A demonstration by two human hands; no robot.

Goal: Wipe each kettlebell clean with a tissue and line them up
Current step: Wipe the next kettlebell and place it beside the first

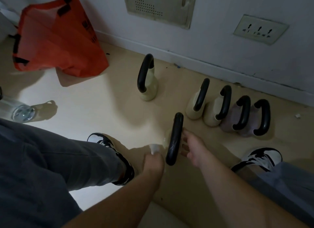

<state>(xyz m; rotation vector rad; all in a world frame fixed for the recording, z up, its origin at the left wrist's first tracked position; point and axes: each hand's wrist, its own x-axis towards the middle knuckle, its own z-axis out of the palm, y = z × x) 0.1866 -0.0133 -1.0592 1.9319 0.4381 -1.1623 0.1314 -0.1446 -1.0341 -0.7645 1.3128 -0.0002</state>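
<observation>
The left grip [153, 161] is closed round a white tissue [155, 148], whose crumpled end sticks out past the knuckles. It sits just left of the nearest kettlebell [175, 134], which stands on the floor [95, 95] between the person's two black-and-white shoes [108, 142]. The tissue lies close to the handle; the blur hides whether it touches.

This kettlebell shows mostly as a thick, glossy black handle seen from above. Only a sliver of pale cream body peeps out to its left. The handle's long axis runs from near to far, its far end leaning slightly right.

The right grip [192, 148] is just right of the handle, its fingers loosely spread and laid against the body below the loop, not wrapped round anything.

Farther on, a lone kettlebell [147, 90] stands upright and well apart, with a cream body and a black handle arching towards the wall. To its right a row runs near the skirting: two cream bells [192, 111] and two mauve bells [228, 124], side by side. Their handles are roughly parallel and each runs near to far.

At far left a clear bottle [20, 110] lies on the floor, and an orange bag [56, 37] slumps beyond it. A socket [260, 29] is set in the wall.
</observation>
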